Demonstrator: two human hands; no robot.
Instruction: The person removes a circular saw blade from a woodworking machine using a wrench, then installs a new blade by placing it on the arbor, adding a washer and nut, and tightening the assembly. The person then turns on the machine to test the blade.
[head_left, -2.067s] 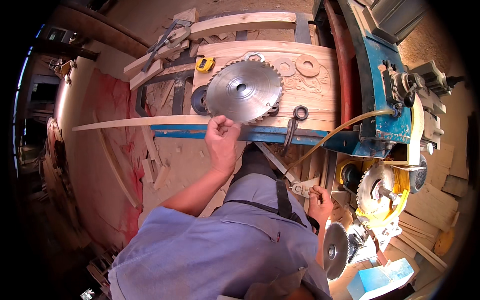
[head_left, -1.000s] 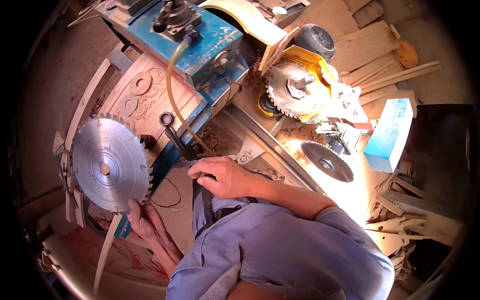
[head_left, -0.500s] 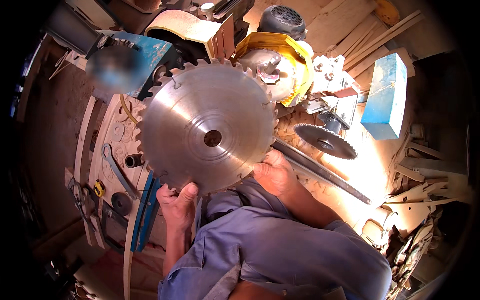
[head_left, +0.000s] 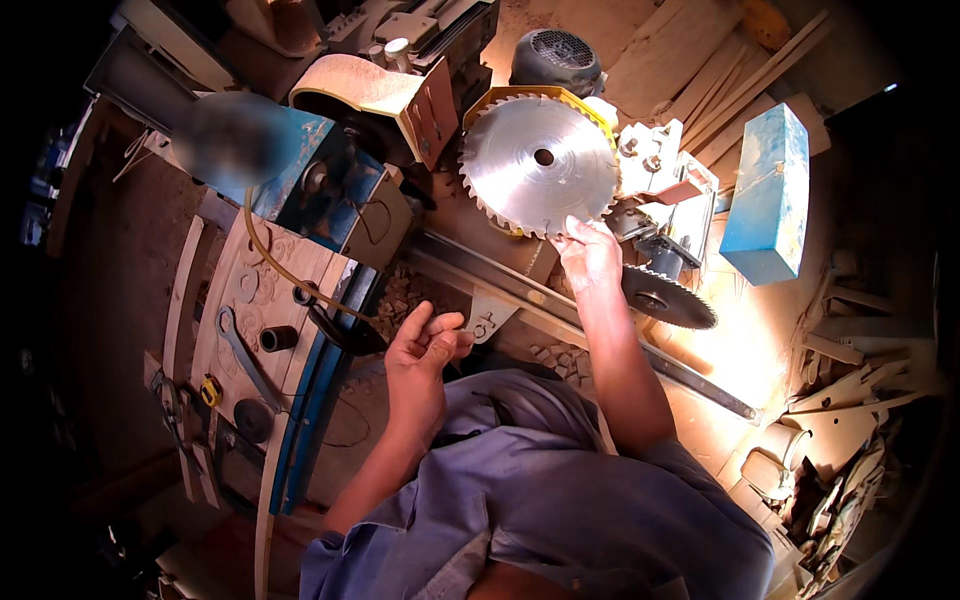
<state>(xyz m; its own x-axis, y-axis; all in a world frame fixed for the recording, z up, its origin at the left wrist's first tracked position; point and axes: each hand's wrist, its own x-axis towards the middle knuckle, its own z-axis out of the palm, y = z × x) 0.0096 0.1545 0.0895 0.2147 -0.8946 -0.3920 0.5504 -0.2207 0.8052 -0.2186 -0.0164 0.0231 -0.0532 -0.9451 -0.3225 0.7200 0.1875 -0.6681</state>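
Bright light (head_left: 745,355) washes a floor (head_left: 710,395) strewn with wood scraps (head_left: 834,348).

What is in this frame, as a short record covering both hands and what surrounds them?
Right hand: grips the large saw blade at its lower edge
Left hand: half-curled, holding nothing visible, apart from the blade
Blade position: overlapping the yellow guard in view; whether seated, cannot tell
Nearby: dark toothed disc
Workbench: spanner, tape measure
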